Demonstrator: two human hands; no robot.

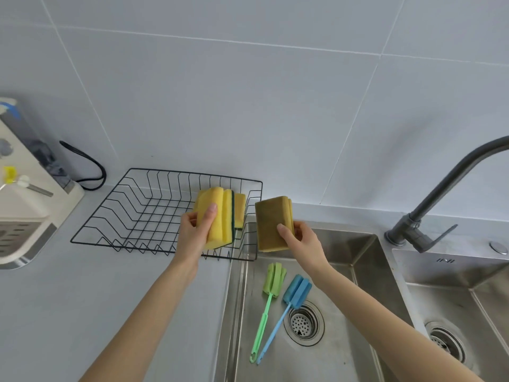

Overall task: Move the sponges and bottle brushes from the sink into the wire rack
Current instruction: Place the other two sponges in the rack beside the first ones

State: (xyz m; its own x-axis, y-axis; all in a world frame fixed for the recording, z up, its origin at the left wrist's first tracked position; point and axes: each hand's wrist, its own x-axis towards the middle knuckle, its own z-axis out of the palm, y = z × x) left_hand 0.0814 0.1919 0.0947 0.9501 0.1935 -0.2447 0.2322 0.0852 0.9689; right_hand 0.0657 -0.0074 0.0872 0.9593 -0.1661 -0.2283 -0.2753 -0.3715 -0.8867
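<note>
My left hand (pixel 194 232) grips a stack of yellow sponges (pixel 220 216) over the right end of the black wire rack (pixel 132 208). One sponge in that stack shows a dark green layer. My right hand (pixel 300 238) holds another stack of sponges (pixel 272 224), its dull olive scouring face towards me, just right of the rack and above the sink's back left corner. On the floor of the left sink basin (pixel 344 340) lie a green bottle brush (pixel 268 296) and a blue bottle brush (pixel 289 304), side by side, handles pointing towards me.
A dark faucet (pixel 440 205) rises at the right, between the two basins. The drain strainer (pixel 304 323) sits right of the brushes. A beige appliance (pixel 24 205) with a black cord (pixel 91 166) stands left of the rack on the grey counter.
</note>
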